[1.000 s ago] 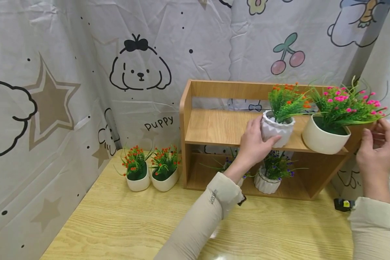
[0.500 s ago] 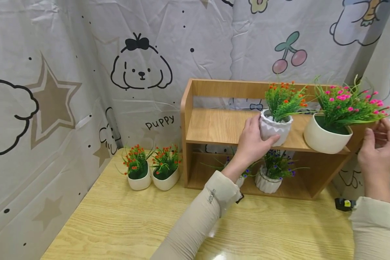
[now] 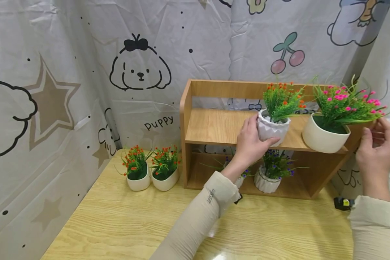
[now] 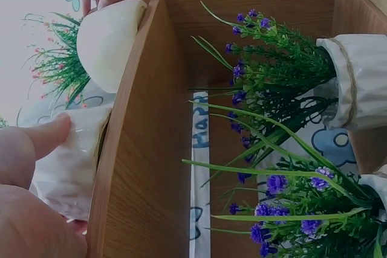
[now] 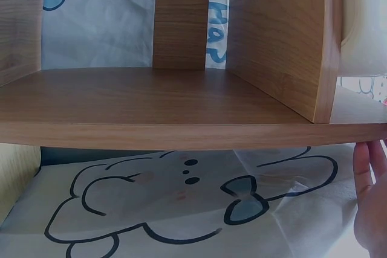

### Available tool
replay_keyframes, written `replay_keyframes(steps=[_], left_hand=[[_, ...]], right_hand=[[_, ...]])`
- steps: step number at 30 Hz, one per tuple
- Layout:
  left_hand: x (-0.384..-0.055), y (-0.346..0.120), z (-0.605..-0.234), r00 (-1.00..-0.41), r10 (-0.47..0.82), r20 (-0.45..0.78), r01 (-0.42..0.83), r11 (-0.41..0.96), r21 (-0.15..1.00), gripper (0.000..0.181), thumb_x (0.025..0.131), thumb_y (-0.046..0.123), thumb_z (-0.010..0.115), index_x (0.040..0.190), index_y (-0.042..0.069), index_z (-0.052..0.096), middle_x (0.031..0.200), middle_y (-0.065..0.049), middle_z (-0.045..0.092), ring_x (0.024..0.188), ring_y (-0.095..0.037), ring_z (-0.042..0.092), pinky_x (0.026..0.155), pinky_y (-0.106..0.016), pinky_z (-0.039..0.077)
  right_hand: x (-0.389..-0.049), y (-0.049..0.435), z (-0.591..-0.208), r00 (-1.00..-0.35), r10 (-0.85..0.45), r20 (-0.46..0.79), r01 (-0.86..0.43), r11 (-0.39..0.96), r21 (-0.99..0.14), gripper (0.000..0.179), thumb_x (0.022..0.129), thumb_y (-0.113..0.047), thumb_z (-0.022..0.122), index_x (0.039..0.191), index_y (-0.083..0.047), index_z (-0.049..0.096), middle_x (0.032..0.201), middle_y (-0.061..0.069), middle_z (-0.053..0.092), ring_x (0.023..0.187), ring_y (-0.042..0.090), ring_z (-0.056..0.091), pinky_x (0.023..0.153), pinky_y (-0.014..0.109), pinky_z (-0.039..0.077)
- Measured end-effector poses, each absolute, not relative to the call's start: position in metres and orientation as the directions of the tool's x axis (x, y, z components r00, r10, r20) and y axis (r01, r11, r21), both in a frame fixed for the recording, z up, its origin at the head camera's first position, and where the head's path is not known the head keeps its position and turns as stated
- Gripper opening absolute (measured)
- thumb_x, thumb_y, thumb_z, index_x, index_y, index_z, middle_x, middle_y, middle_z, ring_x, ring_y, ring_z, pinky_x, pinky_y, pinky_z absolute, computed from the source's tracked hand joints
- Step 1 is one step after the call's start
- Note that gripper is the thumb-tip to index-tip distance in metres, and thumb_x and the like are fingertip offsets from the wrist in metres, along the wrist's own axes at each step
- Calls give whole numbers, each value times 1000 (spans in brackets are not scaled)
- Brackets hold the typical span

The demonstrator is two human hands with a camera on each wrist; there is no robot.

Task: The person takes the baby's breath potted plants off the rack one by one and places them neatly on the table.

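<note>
On the upper level of a wooden shelf (image 3: 211,124), my left hand (image 3: 251,142) grips a white faceted pot (image 3: 274,131) with orange flowers, thumb on its front and fingers at its left side. In the left wrist view, that white pot (image 4: 63,170) overlaps the front edge of the board. A wider cream pot (image 3: 325,139) with pink flowers stands to its right. My right hand (image 3: 380,148) is at the shelf's right end, fingers loosely bent beside the pink flowers. The right wrist view shows its fingers (image 5: 363,167) right at the outer face of the side panel.
Two ribbed white pots with purple flowers, the right one (image 3: 268,180) fully visible, stand on the lower level; my left arm partly hides the other. Two cream pots (image 3: 138,180) with orange-red flowers stand on the table (image 3: 123,224) left of the shelf. A printed curtain (image 3: 208,43) hangs behind.
My left hand and the white faceted pot have shifted slightly left along the upper shelf, widening the gap to the cream pot. My right hand stays almost where it was.
</note>
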State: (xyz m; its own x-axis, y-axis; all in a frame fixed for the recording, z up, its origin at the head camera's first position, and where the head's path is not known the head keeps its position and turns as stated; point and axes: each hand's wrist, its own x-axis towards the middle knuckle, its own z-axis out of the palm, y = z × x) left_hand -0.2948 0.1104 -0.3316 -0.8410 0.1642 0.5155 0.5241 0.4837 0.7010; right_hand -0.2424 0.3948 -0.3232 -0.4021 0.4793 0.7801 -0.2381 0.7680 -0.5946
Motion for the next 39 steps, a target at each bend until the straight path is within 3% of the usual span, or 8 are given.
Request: replay_keyframes(steps=[12,24,33,39], left_hand=[[-287,95,-332,-839,135,527,536,374,757,92,84,38,88,157,15,38,143,-6,55,126,-20,59,102,-34,55],[-269,70,-330,-781,169,601,620,325,714,90,83,30,89,156,13,39,139,-7,55,123,-19,57,100,-31,54],[-251,45,-334,-777,139,614,625,289,726,92,81,26,91,156,14,40,136,-7,55,121,-19,56,97,-31,56],[-243,20,-339,-759,114,641,646,254,720,93,81,24,91,157,15,38,139,-9,53,124,-21,57,97,-33,58]], right_hand=[[-241,394,-324,-388,485,784,-256,760,-597,37,106,-11,53,140,-22,64,106,-36,39,95,-20,45,84,4,41],[-236,384,-319,-392,482,783,-244,767,-594,38,108,-12,52,143,-23,61,107,-38,37,97,-21,43,88,5,41],[-237,384,-320,-402,486,776,-243,760,-603,40,108,-13,51,145,-25,59,108,-39,37,98,-20,42,90,6,41],[-252,409,-335,-423,491,762,-216,761,-611,40,109,-19,51,147,-30,56,111,-40,37,100,-19,42,90,7,40]])
